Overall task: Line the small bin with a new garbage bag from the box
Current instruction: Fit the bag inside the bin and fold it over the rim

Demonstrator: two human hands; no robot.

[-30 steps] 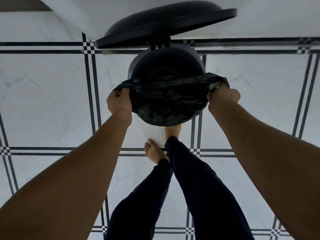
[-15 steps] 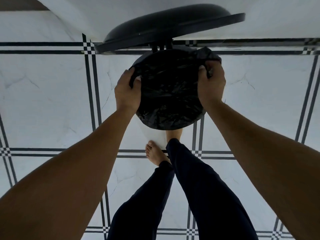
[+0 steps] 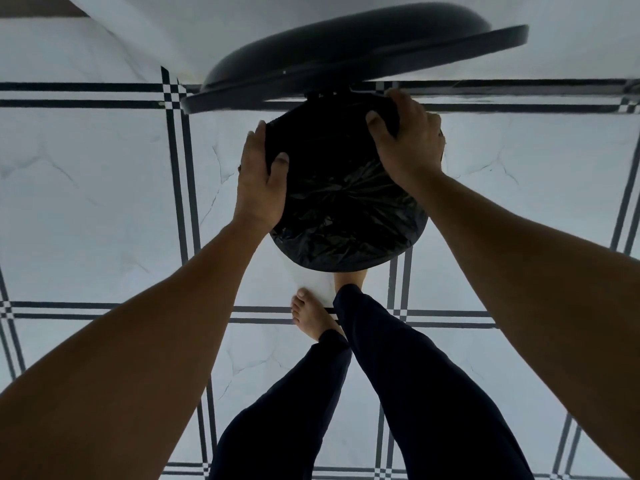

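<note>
A black garbage bag [image 3: 346,209] is stretched over the mouth of the small round bin, whose white side [image 3: 311,278] shows below the near rim. My left hand [image 3: 261,174] clasps the bag's edge on the left rim, thumb inside the opening. My right hand [image 3: 408,140] presses the bag's edge over the far right rim. The bin's black lid [image 3: 346,60] stands raised behind the opening. The box of bags is not in view.
My right foot [image 3: 349,278] is pressed against the bin's base, partly hidden under the rim, and my left foot [image 3: 311,317] rests just behind it. White marble floor tiles [image 3: 97,188] with black border lines surround the bin. A white wall [image 3: 145,26] rises behind the lid.
Both hands carried the bag's edge from the near rim toward the back of the bin, spreading the bag over the whole opening. The lid has swung slightly.
</note>
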